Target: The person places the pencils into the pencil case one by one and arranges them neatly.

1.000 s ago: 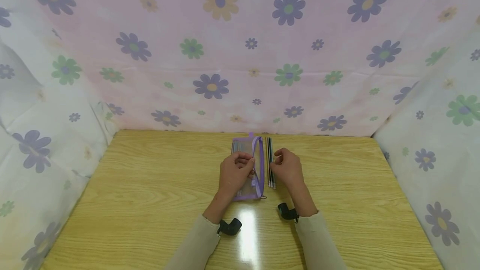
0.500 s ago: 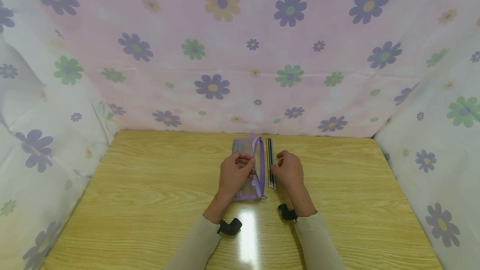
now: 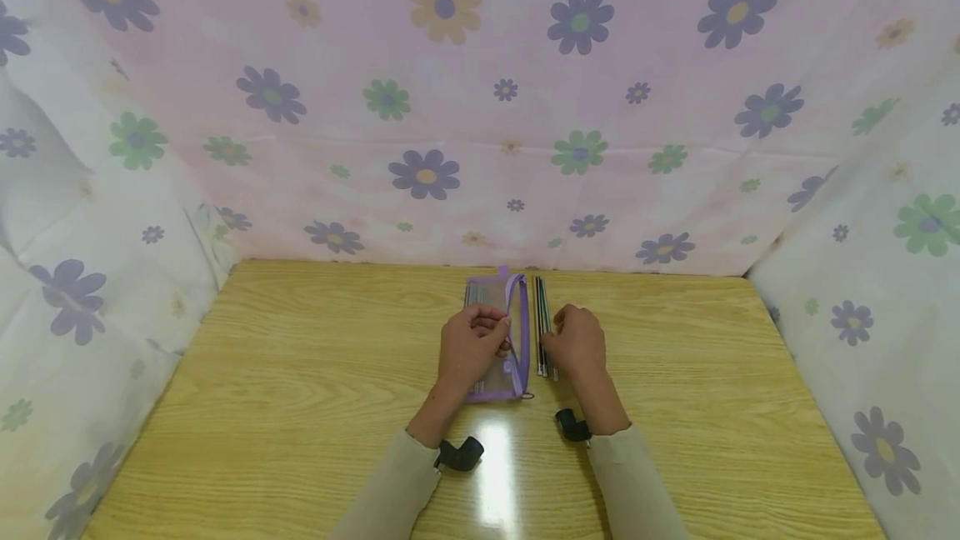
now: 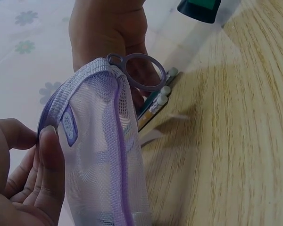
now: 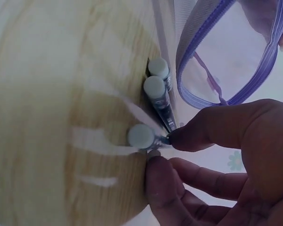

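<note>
In the head view my left hand (image 3: 468, 348) pinches the open zip edge of a purple-trimmed mesh pencil case (image 3: 524, 332). The left wrist view shows thumb and fingers on that edge, the mesh side (image 4: 92, 155) hanging below. Pencils with white erasers (image 5: 156, 89) lie side by side on the table, right of the case. My right hand (image 3: 577, 344) pinches one pencil (image 5: 142, 136) close to its eraser end, set slightly apart from the others. A further pale tip (image 5: 154, 154) shows by the fingertips, partly hidden. Slim items (image 3: 474, 294) show through the case's left side.
The wooden table (image 3: 322, 357) is backed by a flowered cloth (image 3: 480, 107), which also hangs at both sides. A ring pull (image 4: 145, 72) sticks out from the case's near end. Black wrist cameras (image 3: 461, 453) are strapped at both sleeves.
My right hand has shifted slightly, and one pencil has slid right, away from the others, its eraser end now apart. My left hand and the case have stayed in place.
</note>
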The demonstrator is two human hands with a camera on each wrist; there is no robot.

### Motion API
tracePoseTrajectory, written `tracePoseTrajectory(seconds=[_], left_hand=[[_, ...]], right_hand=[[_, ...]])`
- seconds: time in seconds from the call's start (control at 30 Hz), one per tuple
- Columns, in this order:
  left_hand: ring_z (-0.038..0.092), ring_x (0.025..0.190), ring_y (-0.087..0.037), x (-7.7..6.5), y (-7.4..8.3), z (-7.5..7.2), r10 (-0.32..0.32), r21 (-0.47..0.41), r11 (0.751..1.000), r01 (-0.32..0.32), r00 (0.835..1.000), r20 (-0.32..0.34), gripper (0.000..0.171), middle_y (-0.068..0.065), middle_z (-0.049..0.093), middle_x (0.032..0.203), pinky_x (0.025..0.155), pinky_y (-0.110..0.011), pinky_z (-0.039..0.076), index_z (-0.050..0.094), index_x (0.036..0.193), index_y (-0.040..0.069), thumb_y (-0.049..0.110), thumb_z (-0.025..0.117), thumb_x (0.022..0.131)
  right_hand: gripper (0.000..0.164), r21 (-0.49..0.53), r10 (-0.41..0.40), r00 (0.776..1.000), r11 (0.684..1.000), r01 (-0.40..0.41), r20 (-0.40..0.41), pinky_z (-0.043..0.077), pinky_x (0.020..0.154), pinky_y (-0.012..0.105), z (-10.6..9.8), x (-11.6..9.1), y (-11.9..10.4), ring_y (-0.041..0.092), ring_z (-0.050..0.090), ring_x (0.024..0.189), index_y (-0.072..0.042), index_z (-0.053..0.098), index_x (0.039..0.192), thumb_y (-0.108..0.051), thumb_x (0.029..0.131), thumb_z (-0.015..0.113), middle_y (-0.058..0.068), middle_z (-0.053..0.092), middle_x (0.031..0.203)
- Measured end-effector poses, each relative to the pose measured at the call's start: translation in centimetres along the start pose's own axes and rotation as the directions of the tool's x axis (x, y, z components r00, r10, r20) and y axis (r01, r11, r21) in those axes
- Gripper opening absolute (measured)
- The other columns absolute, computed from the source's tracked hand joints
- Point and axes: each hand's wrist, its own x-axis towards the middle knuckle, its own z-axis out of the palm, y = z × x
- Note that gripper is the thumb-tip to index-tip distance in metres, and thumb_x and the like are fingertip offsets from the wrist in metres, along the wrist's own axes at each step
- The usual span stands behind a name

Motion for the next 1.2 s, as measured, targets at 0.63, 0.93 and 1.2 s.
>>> tracePoseTrajectory(seconds=[0.63, 0.93, 1.2], left_hand=[[0.073, 0.063, -0.023, 0.0, -0.2, -0.1, 0.007, -0.011, 1.0, -0.007, 1.0, 0.006, 0.009, -0.02, 0.075, 0.09, 0.054, -0.035, 0.065, 0.074, 0.104, 0.001, 0.007, 0.076, 0.098], [0.073, 0.063, -0.022, 0.0, -0.1, -0.1, 0.007, -0.008, 1.0, -0.007, 1.0, 0.005, 0.008, -0.021, 0.075, 0.09, 0.053, -0.034, 0.064, 0.074, 0.104, 0.001, 0.008, 0.076, 0.098], [0.073, 0.063, -0.021, 0.0, -0.2, -0.1, 0.004, 0.001, 1.0, -0.004, 1.0, 0.004, 0.009, -0.021, 0.075, 0.09, 0.053, -0.033, 0.064, 0.074, 0.104, 0.002, 0.008, 0.076, 0.098]], right_hand=[[0.008, -0.263, 0.114, 0.993, 0.957, -0.12, -0.038, 0.057, 0.051, 0.048, 0.1, -0.3, -1.2, 0.035, 0.067, 0.068, 0.001, 0.064, 0.082, 0.002, 0.083, 0.071, 0.016, 0.061, 0.078], [0.009, -0.258, 0.11, 0.994, 0.959, -0.114, -0.028, 0.053, 0.048, 0.043, -0.1, -0.3, -1.0, 0.032, 0.064, 0.063, 0.0, 0.06, 0.08, 0.004, 0.081, 0.068, 0.013, 0.059, 0.07], [0.011, -0.188, 0.105, 0.994, 0.977, -0.101, 0.008, 0.053, 0.051, 0.043, -0.8, -0.5, -0.8, 0.03, 0.061, 0.066, -0.002, 0.059, 0.081, 0.003, 0.077, 0.068, 0.013, 0.06, 0.073]])
